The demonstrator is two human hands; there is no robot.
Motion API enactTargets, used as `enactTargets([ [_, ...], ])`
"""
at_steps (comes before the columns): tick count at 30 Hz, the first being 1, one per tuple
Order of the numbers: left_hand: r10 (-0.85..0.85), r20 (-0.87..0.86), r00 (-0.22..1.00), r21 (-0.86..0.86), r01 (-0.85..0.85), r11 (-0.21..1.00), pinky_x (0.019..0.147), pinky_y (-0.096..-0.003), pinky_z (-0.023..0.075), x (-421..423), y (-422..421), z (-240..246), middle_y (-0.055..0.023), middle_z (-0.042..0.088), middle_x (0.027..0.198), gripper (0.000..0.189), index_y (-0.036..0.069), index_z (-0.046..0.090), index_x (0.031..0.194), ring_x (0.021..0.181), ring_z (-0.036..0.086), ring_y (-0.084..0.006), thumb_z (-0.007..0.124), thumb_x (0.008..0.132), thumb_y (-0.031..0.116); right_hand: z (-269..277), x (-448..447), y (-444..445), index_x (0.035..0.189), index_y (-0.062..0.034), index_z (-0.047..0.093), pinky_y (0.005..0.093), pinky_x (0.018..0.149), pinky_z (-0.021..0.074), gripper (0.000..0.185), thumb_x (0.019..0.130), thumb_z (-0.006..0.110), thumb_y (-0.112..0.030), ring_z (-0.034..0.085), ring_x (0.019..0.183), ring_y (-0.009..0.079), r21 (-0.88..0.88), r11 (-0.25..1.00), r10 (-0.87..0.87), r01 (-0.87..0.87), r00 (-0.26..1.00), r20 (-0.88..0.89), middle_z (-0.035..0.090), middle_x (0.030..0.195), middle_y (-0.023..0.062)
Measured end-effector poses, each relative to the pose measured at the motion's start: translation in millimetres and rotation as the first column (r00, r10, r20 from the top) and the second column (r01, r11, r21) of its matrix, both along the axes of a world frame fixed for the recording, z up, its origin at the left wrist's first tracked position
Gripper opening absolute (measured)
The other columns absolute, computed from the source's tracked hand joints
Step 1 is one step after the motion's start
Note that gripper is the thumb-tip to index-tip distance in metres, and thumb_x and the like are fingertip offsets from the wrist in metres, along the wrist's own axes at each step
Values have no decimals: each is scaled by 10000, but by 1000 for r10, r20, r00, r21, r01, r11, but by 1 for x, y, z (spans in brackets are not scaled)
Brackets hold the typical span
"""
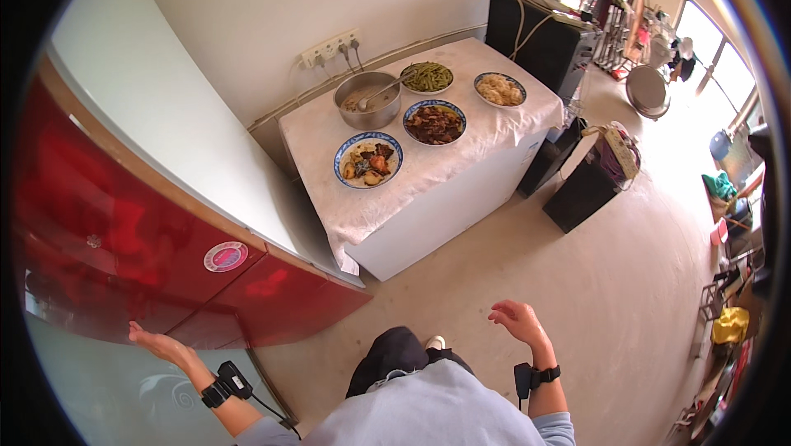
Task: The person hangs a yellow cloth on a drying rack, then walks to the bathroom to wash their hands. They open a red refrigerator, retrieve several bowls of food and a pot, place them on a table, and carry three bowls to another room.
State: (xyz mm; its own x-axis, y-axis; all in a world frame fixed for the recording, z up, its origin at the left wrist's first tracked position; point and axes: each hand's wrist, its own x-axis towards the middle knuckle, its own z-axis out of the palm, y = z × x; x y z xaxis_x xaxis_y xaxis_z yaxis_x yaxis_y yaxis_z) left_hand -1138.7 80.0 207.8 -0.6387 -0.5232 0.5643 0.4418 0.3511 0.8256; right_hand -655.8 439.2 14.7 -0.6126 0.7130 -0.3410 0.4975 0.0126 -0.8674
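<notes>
Beside the glossy red door of a refrigerator (142, 223), my left hand (162, 347) is stretched out with nothing in it. Whether its fingertips touch the door I cannot tell. Over the concrete floor, my right hand (519, 321) hangs empty, fingers loosely bent. Ahead of me stands a white chest (445, 211) draped with a pale cloth (377, 217). On it are a steel pot (377, 117) with a ladle (371, 101), a plate of green beans (426, 77), a plate of dark meat (434, 124), a plate of pale shredded food (500, 90) and a plate of mixed food (369, 160).
A power strip (330, 49) with plugs is on the wall behind the pot. Black boxes, one a large cabinet (531, 38), another a smaller box (581, 192) topped with cables, stand at the right. A round metal basin (647, 92) and clutter line the window side.
</notes>
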Motion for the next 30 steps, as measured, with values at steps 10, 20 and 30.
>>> enactTargets([
  [10, -870, 364, 331, 927, -40, 373, 752, -411, 524, 93, 29, -157, -134, 667, 835, 256, 36, 631, 843, 793, 635, -268, 554, 867, 280, -4, -46, 74, 1040, 27, 630, 270, 732, 517, 225, 883, 628, -134, 669, 836, 155, -146, 976, 153, -161, 986, -64, 700, 908, 107],
  [20, -928, 319, -191, 947, 24, 320, 854, -404, 478, 134, 217, -151, -144, 634, 966, 262, 25, 579, 947, 945, 606, -288, 506, 934, 276, 23, -56, 172, 1070, 57, 594, 279, 775, 516, 228, 899, 609, -93, 644, 850, 161, -370, 908, 154, -195, 978, -138, 688, 939, 117],
  [30, -915, 392, -91, 908, 195, 370, 878, -361, 460, 137, 246, -112, -142, 641, 997, 289, 32, 573, 972, 968, 604, -260, 503, 937, 311, 43, -69, 218, 1105, 65, 570, 309, 842, 510, 264, 922, 571, -126, 634, 888, 187, -617, 782, -56, -85, 977, -207, 667, 1003, 162],
])
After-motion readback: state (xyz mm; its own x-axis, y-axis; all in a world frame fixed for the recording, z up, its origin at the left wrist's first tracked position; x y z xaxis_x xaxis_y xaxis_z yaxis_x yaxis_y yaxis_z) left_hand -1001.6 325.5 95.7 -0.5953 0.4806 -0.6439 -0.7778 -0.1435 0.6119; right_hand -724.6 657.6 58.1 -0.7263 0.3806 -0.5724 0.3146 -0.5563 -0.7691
